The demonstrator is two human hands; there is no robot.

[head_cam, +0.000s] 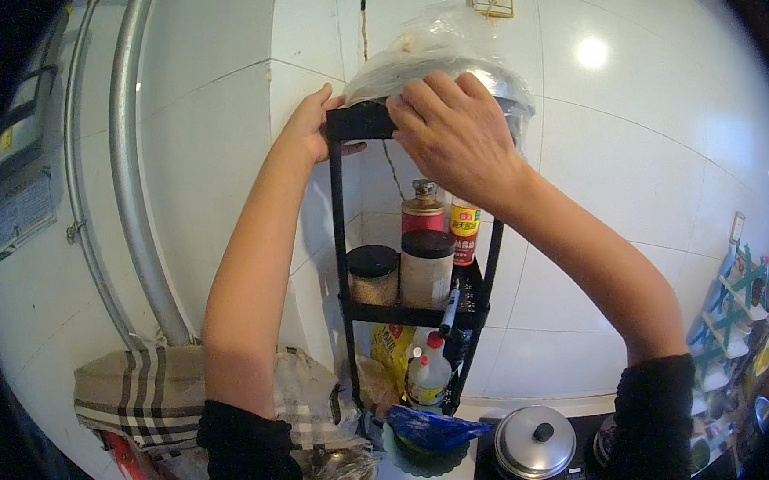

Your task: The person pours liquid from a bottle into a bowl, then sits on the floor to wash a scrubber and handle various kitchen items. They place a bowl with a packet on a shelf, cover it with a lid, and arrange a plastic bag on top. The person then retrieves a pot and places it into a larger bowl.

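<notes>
A black three-tier rack (340, 210) stands against the white tiled wall. My left hand (315, 125) is at its top left corner, thumb up and fingers going behind the post. My right hand (450, 130) curls over the top tier's front edge; its fingertips are mostly hidden. Clear plastic wrap (414, 73) covers a shiny metal thing on the top tier, just behind my hands. On the middle tier stand two black-lidded jars (373, 277), a red and gold bottle (422, 214), a sauce bottle (466, 232) and a blue pen-like thing (451, 308).
Bottles with red caps (430, 372) and a yellow packet (391, 352) stand on the lowest tier. A blue bag (435, 428) lies on a green scalloped dish (424, 458). Right of it, a lidded metal pot (536, 448) stands on the stove. Striped cloth (150, 399) and metal pipes (135, 156) are at left.
</notes>
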